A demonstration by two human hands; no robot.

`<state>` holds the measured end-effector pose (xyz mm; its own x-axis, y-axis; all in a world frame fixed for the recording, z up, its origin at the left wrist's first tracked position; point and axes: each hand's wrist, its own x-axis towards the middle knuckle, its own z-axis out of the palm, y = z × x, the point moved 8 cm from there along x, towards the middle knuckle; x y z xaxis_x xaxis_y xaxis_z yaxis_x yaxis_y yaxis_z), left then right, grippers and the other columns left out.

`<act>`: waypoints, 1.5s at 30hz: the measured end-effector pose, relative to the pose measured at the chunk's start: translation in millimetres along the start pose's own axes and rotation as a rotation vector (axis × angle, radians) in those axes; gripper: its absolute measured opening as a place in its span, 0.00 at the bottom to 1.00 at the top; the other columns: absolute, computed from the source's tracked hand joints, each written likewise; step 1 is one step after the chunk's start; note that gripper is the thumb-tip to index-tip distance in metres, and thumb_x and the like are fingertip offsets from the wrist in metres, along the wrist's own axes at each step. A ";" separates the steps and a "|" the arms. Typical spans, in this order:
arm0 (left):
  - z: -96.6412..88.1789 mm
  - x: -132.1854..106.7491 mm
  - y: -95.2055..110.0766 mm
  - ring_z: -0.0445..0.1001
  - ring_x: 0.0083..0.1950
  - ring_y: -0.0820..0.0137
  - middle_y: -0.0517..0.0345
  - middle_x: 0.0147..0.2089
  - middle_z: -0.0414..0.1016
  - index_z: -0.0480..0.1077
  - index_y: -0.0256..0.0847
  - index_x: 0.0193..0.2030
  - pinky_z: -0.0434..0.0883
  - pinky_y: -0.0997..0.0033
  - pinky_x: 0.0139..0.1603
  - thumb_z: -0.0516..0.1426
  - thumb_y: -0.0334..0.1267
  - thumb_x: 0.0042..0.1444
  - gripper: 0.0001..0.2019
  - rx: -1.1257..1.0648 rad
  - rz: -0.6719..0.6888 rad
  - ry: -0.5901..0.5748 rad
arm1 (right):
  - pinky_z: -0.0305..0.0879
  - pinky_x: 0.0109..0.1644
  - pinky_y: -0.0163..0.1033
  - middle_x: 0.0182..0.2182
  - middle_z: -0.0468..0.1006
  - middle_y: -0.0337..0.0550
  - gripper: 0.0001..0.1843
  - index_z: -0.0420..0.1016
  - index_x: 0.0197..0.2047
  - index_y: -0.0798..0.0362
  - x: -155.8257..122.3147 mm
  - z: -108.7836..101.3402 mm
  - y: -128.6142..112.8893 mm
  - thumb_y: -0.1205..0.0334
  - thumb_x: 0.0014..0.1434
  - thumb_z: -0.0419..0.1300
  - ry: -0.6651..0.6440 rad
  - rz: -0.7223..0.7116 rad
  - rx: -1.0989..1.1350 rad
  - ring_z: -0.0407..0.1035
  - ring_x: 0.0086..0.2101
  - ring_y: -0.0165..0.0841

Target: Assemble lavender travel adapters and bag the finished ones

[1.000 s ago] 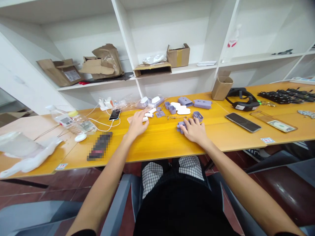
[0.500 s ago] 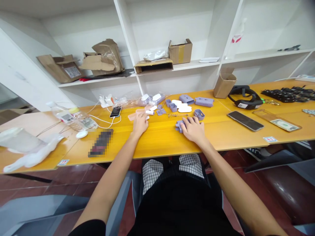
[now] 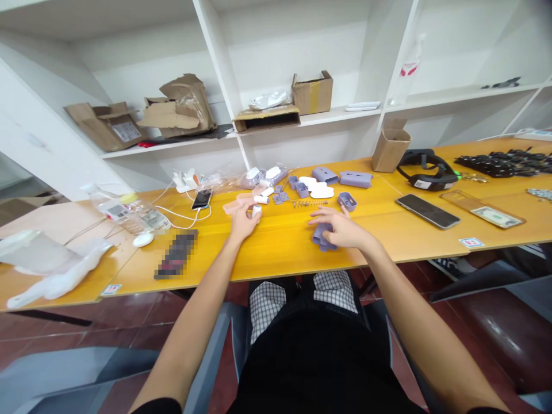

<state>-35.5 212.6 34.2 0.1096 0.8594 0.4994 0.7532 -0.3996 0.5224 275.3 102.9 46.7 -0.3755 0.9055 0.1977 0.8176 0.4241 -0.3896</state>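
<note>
The shell [image 3: 322,238] is pale lilac and the small cylinder [image 3: 257,211] white. The tabletop [image 3: 276,253] glows amber-yellow, the shelves [image 3: 328,146] are white, and the cartons [image 3: 313,94] are brown. The floor [image 3: 129,322] is dark red tile. The shorts [image 3: 266,310] show a black-and-white check beneath a black shirt [image 3: 314,368].

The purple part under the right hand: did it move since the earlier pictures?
Yes. The purple part moved toward the table's front edge and away from the small purple cup, and it now sits below the right hand.
</note>
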 end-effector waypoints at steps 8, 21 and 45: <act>53.6 -22.6 54.5 0.81 0.39 0.65 0.55 0.39 0.82 0.75 0.42 0.51 0.77 0.67 0.43 0.70 0.47 0.55 0.21 -0.549 -0.061 -0.132 | 0.70 0.51 0.68 0.57 0.77 0.69 0.38 0.83 0.57 0.55 -13.3 -13.8 14.7 0.30 0.64 0.59 0.209 0.435 -0.201 0.74 0.52 0.65; 85.5 -27.8 68.1 0.85 0.43 0.60 0.48 0.47 0.86 0.77 0.40 0.48 0.81 0.62 0.44 0.76 0.53 0.47 0.27 -0.818 -0.191 -0.310 | 0.65 0.64 0.66 0.68 0.74 0.60 0.47 0.69 0.74 0.50 3.5 14.6 36.7 0.45 0.55 0.73 0.029 0.214 -0.084 0.67 0.65 0.63; 89.2 -31.8 77.9 0.82 0.35 0.69 0.53 0.47 0.81 0.71 0.40 0.50 0.79 0.68 0.39 0.77 0.47 0.47 0.30 -0.959 -0.228 -0.268 | 0.67 0.59 0.67 0.65 0.78 0.53 0.45 0.73 0.71 0.43 2.3 10.0 28.8 0.48 0.52 0.79 0.355 -0.075 -0.005 0.70 0.59 0.60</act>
<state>77.6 182.6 -2.6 0.2586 0.9431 0.2092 -0.0490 -0.2035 0.9779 293.6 117.3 27.0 -0.2598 0.8098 0.5260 0.7958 0.4881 -0.3584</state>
